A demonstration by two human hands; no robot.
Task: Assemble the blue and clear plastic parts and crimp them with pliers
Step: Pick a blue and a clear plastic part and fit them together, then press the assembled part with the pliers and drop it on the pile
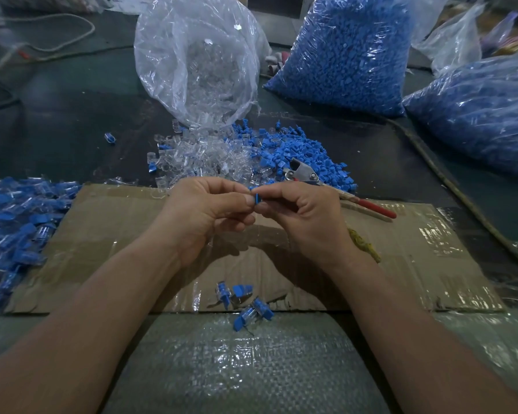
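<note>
Above the cardboard (117,234) the left hand (210,210) and right hand (302,216) both pinch the small blue part (255,198) between their fingertips, its long axis near upright; the pliers (313,177) lie just beyond the right hand, the nearer one, handles trailing rightward.

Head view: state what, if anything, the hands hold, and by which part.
The left hand and right hand pinch one small blue plastic part from opposite sides, each at its own end.
</note>
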